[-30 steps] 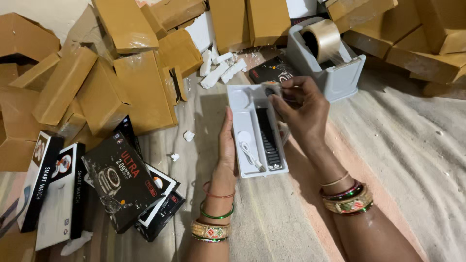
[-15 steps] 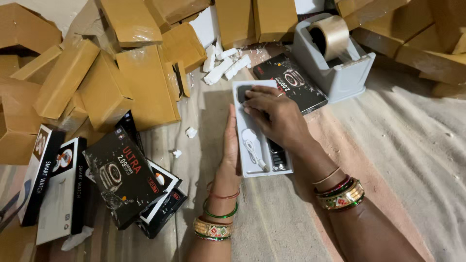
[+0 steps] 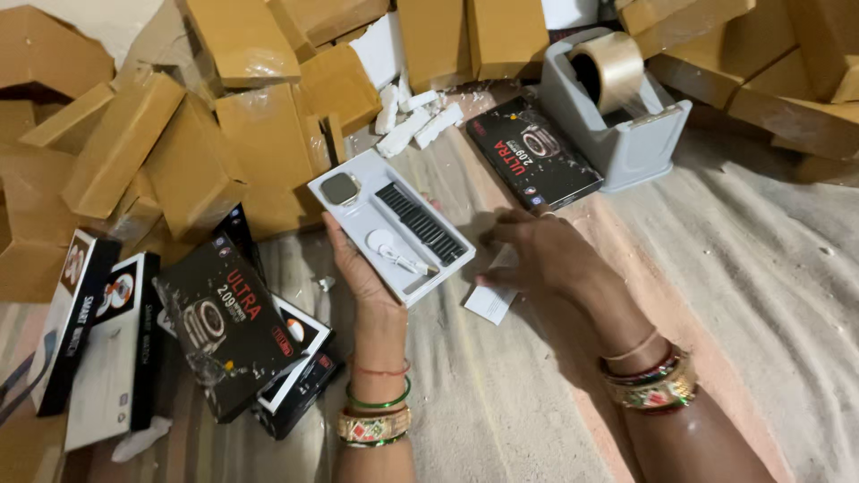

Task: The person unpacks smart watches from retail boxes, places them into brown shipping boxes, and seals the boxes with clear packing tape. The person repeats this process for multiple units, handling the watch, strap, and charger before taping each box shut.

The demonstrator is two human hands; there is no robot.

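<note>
Left hand (image 3: 358, 264) cups white tray (image 3: 391, 224) w/ watch (image 3: 341, 189), strap (image 3: 420, 222) & cable (image 3: 394, 252) from below. Right hand (image 3: 546, 255) lies flat, fingers spread on small white card (image 3: 490, 300), gripping nothing. Tray's tilted, so parts could slide out if it tips more.

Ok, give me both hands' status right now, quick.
Left hand: closed around the white tray, holding it up from beneath.
Right hand: open, palm down, fingers on the small white card lying on the cloth.
</note>
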